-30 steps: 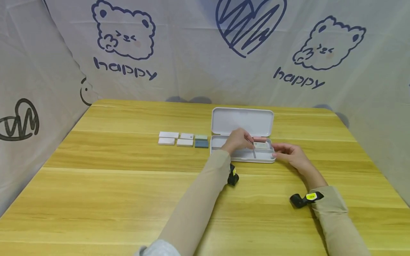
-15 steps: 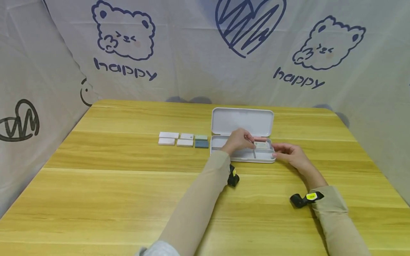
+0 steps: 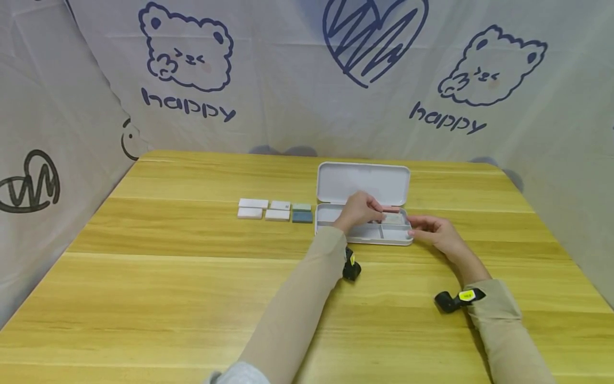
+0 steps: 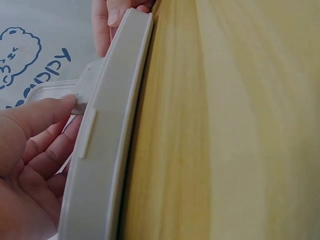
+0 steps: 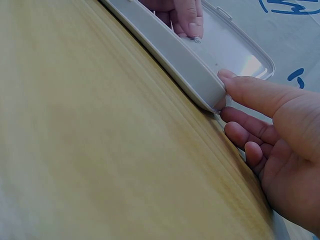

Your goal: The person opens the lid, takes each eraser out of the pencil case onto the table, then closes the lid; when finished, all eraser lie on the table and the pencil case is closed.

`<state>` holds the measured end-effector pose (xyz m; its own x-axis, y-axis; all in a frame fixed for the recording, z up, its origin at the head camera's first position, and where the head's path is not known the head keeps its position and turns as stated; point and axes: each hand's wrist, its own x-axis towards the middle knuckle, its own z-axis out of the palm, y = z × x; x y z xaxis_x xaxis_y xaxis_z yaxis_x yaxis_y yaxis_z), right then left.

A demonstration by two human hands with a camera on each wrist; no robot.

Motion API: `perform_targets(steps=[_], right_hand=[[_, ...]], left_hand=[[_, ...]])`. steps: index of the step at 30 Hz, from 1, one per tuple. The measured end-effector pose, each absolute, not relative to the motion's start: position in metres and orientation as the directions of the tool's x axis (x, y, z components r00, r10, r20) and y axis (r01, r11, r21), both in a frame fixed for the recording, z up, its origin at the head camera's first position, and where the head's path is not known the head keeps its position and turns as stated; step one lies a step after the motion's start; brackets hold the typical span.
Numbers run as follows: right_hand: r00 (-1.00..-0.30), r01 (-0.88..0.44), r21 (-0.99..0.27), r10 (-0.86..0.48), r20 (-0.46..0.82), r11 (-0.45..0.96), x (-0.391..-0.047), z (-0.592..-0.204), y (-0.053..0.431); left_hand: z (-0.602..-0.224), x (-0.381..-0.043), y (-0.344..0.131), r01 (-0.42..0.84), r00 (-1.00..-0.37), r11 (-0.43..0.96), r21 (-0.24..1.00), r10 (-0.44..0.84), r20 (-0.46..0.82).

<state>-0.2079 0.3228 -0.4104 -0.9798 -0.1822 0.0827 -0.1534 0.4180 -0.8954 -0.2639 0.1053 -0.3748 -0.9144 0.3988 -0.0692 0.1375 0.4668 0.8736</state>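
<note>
A white case (image 3: 363,241) with its hinged lid (image 3: 363,183) raised stands on the table. My left hand (image 3: 358,209) reaches over its front wall, and thumb and fingers pinch the end of a pale rectangular block (image 3: 394,219) at the rear right compartment. In the left wrist view, the thumb presses this block (image 4: 90,80) above the case's front wall. Behind it lies a pink block (image 3: 390,209), partly hidden. My right hand (image 3: 438,233) grips the case's right end, thumb at the rim and fingers against the side. My left hand hides part of the rear compartments.
Left of the case, several small blocks lie in two rows: white blocks (image 3: 252,203), a pale green block (image 3: 301,207) and a blue block (image 3: 302,217). A white printed cloth (image 3: 278,96) hangs behind the wooden table (image 3: 192,298).
The left hand has shifted very slightly to the right with the pale block. The right hand keeps its place at the case's right end.
</note>
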Motion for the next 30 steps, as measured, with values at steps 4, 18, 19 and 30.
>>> perform_targets(steps=[4,18,19,30], right_hand=[[-0.981,-0.149,-0.894,-0.175,0.08,0.422,-0.2087,-0.4113,0.3229],[-0.977,-0.168,-0.903,-0.187,0.1,0.396,-0.208,-0.4117,0.3229],[-0.977,-0.169,-0.903,-0.187,0.101,0.394,-0.208,-0.4119,0.3231],[-0.975,-0.18,-0.906,-0.194,0.112,0.383,-0.2084,-0.4118,0.3223]], left_hand=[[-0.3744,-0.2636,0.1075,0.121,-0.917,0.452,0.884,0.391,-0.074],[-0.3767,-0.2638,0.1125,0.068,-0.923,0.29,0.955,0.383,-0.051],[-0.3768,-0.2638,0.1125,0.065,-0.923,0.281,0.957,0.381,-0.049],[-0.3723,-0.2654,0.1046,0.037,-0.928,0.209,0.977,0.371,-0.044]])
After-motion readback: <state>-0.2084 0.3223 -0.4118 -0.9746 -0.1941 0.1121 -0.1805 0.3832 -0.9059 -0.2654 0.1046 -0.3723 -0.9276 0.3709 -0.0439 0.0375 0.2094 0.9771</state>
